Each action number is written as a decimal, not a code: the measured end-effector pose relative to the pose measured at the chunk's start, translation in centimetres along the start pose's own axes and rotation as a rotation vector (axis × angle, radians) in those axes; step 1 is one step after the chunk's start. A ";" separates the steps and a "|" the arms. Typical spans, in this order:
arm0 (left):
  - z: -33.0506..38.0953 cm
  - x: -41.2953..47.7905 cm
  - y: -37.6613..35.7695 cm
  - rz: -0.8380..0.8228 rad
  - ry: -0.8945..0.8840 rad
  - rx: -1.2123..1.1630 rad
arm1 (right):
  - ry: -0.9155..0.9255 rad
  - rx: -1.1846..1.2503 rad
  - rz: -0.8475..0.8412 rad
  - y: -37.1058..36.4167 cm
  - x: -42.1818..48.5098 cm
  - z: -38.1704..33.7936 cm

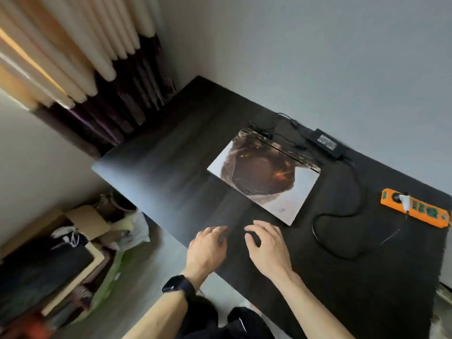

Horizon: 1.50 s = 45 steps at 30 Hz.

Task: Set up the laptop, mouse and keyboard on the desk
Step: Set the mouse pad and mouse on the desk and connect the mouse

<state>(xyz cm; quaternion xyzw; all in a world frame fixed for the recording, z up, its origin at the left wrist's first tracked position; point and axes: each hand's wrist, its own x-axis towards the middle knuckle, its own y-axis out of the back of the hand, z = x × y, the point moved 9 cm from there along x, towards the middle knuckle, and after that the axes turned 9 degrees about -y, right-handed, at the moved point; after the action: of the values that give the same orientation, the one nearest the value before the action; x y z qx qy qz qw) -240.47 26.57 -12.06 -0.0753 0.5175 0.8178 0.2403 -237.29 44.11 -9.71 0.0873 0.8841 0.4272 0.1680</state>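
Observation:
A closed laptop (264,177) with a dark brown picture on its pale lid lies flat on the black desk (171,152). Its black charger brick (325,143) sits behind it, cabled to the laptop's back edge. At the desk's front edge my right hand (266,248) curls over a small dark rounded mouse (255,239), thumb on its left side. The mouse is hard to make out against the desk. My left hand (208,248) rests beside it with fingertips bent down onto the desk, holding nothing. No keyboard is in view.
An orange power strip (415,209) with a white plug lies at the desk's right. The charger's black cable (342,216) loops across the desk right of my hands. Boxes and bags (73,241) crowd the floor on the left. Curtains hang behind.

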 end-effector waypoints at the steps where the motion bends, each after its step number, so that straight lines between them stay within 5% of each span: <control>1: -2.0 -1.4 1.4 0.057 0.036 -0.039 | 0.071 -0.008 -0.041 -1.2 -0.6 -2.7; 7: -15.2 -9.9 7.2 0.311 0.257 -0.171 | 0.360 -0.040 -0.282 -9.6 -4.3 -16.7; 16: -39.8 -26.5 11.1 0.451 0.542 -0.250 | 0.581 -0.149 -0.611 -29.1 -15.2 -35.5; 24: -52.0 -36.4 12.6 0.535 0.777 -0.442 | 0.587 -0.274 -0.834 -38.5 -21.9 -43.2; 34: -61.9 -36.3 13.6 0.580 0.897 -0.662 | 0.482 -0.451 -0.908 -49.1 -16.3 -47.7; 45: -76.6 -33.8 8.5 0.324 1.211 -0.841 | 0.290 -0.795 -0.951 -67.6 -4.6 -49.5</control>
<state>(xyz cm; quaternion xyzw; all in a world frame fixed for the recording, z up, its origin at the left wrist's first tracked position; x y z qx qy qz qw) -224.57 -54.65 -27.33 -0.5198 0.2081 0.7872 -0.2584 -252.12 -35.10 -33.04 -0.4427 0.6138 0.6090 0.2375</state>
